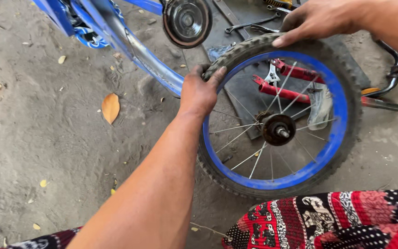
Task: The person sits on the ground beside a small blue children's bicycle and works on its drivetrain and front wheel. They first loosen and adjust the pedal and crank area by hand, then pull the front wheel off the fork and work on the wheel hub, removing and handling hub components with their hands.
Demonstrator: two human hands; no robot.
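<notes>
Left hand (200, 92) in a closed grip around the black tyre (346, 138) of a blue-rimmed bicycle wheel (335, 143) lying on sandy ground (47, 138), right hand (316, 20) pressing flat, fingers spread, on its top edge.

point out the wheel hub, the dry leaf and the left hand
wheel hub (278, 129), head view, on its rusty dark body
dry leaf (110, 108), head view, on its middle
left hand (200, 92), head view, on its back
</notes>
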